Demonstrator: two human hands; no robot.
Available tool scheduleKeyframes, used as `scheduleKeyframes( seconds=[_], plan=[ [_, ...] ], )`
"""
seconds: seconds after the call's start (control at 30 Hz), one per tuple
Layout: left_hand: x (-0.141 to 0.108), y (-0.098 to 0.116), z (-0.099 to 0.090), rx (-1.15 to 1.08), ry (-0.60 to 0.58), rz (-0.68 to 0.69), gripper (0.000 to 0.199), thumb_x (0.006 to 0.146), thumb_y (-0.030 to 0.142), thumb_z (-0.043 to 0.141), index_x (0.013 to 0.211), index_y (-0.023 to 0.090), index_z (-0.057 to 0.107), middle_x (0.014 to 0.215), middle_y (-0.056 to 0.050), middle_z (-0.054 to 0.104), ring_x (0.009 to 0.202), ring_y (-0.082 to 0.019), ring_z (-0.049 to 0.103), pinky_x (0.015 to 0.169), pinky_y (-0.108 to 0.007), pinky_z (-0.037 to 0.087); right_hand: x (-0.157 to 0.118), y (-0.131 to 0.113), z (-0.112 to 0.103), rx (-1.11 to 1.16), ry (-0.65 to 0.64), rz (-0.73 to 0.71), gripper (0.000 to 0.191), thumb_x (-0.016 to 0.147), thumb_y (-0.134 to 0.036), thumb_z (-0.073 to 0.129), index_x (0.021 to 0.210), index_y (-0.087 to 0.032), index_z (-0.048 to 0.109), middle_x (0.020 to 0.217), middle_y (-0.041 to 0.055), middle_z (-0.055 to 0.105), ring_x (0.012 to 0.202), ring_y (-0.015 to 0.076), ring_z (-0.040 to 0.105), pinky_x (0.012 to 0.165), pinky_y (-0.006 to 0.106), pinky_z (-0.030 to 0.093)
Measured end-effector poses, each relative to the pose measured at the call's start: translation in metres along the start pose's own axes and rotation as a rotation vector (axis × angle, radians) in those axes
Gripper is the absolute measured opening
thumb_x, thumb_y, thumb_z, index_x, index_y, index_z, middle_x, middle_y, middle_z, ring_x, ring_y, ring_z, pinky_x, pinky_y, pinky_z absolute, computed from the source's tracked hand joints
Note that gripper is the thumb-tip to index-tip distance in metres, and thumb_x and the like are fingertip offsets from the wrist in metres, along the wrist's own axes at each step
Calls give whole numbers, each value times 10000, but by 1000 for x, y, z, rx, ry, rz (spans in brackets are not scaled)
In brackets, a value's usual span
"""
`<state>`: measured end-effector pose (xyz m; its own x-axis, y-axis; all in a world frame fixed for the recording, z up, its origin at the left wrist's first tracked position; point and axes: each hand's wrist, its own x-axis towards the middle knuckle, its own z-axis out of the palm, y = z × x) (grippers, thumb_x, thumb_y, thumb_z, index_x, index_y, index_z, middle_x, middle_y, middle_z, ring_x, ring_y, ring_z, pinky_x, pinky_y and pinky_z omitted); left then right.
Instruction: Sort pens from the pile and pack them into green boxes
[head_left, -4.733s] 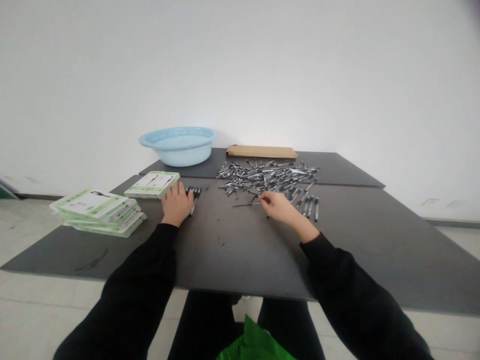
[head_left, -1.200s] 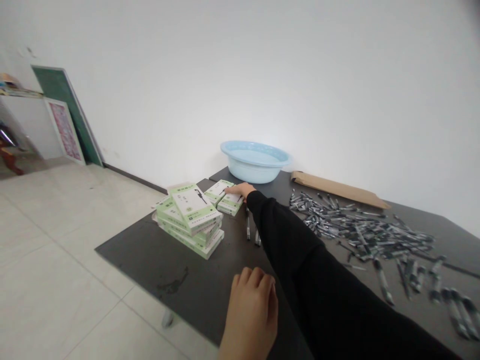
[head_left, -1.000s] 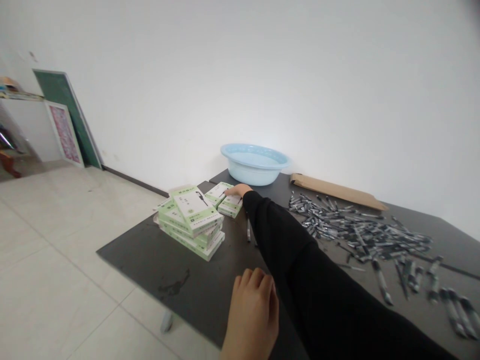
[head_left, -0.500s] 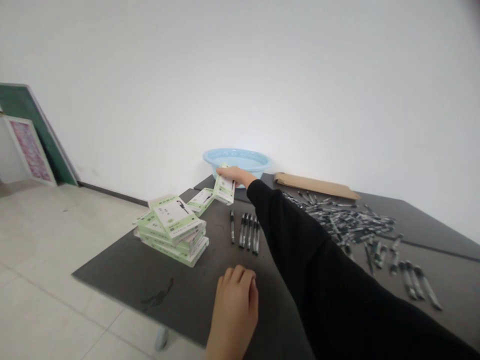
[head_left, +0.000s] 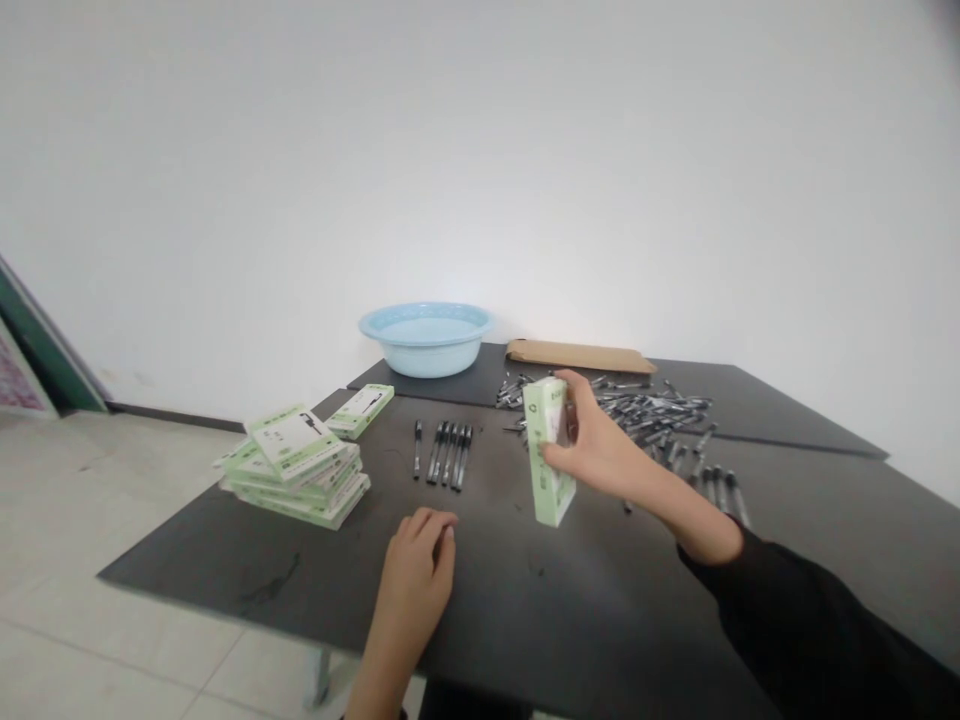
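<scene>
A green and white box (head_left: 546, 462) is gripped in the right hand (head_left: 600, 455), fingers curled over its far side and thumb pressed on the near face; the box is held roughly upright, slightly tilted, near the middle of the dark table (head_left: 615, 590), and whether its lower end touches the tabletop cannot be told. The left hand (head_left: 416, 565) is laid on the table nearer the front edge, palm down, fingers loosely bent and empty, touching nothing but the surface. Just beyond the left hand, a row of black pens (head_left: 445, 452) is seen lying side by side, pointing away from the viewer, with one pen slightly apart on the left of the row. Further left, a stack of matching green and white boxes (head_left: 296, 467) is observed, unevenly piled, the top one skewed. A single flat box (head_left: 361, 409) is seen beyond the stack, apart from it. To the right of the held box and behind the right hand, a loose heap of pens (head_left: 645, 410) is spread across the table, with a few pens lined up at its near right side. At the far edge, a pale blue basin (head_left: 426, 338) is noted at left, and a flat brown paper envelope (head_left: 577, 355) just to its right.
</scene>
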<state>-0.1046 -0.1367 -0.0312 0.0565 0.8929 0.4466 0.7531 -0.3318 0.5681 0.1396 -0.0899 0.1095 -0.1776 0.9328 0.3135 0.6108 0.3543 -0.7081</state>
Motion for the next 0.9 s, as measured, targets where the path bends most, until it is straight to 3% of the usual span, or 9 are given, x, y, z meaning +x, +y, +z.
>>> scheduleKeyframes(
  seconds=[0.1,0.17,0.3,0.37,0.43,0.53,0.6,0.7,0.9],
  plan=[
    [4,29,5,-180,55,-7,259,932,295,434,951,194,672,977,-86,677,955,-232,640,857,-374,519,-56,19,-10,-34,133,-29,911,702,-237,663,1465,-183,170,1004,78,607,802,212,620,730,362,536],
    [4,57,10,-282,29,-5,254,938,308,440,985,192,662,1009,-87,678,978,-223,644,857,-360,523,-86,34,-6,-68,222,-31,958,687,-244,689,1482,-180,158,1097,117,595,901,246,631,810,400,539],
    [0,113,24,-466,-94,15,262,956,295,450,1152,198,594,1125,-97,666,1035,-204,644,905,-367,515,-123,62,9,-93,347,-7,1042,690,-296,722,1523,-174,108,1280,200,542,1080,319,617,903,472,524],
    [-4,136,34,-515,-150,30,359,936,283,502,1286,204,510,1225,-118,631,1116,-217,622,961,-399,501,-134,69,14,-85,380,19,1059,711,-336,730,1534,-154,88,1322,224,526,1150,343,595,930,499,516],
    [-10,155,45,-533,-157,35,539,890,281,587,1392,205,405,1307,-145,579,1193,-246,589,1010,-442,479,-143,72,16,-68,382,33,977,745,-348,717,1520,-148,155,1340,224,527,1193,348,578,956,512,504],
    [-19,178,59,-550,-75,-35,825,779,281,719,1467,203,271,1336,-171,532,1198,-282,586,997,-469,493,-155,71,18,10,325,14,582,835,-275,615,1370,-190,403,1247,160,591,1118,295,623,921,463,529],
    [-24,189,66,-581,14,-99,978,707,270,776,1490,209,194,1336,-174,510,1180,-288,594,962,-453,518,-163,69,21,63,296,16,366,855,-212,554,1218,-207,508,1126,117,610,994,251,652,832,401,557],
    [-30,197,74,-622,98,-133,1041,683,261,792,1500,228,148,1359,-175,477,1211,-289,573,951,-432,529,-171,64,26,78,286,43,274,834,-160,528,1102,-205,555,1012,85,581,862,220,637,727,352,555],
    [-37,187,75,-592,174,-106,757,748,260,738,1384,222,329,1295,-139,550,1177,-252,596,984,-420,509,-179,56,21,108,133,3,302,784,-127,537,1061,-211,622,968,74,579,825,210,614,714,334,540]
  ],
)
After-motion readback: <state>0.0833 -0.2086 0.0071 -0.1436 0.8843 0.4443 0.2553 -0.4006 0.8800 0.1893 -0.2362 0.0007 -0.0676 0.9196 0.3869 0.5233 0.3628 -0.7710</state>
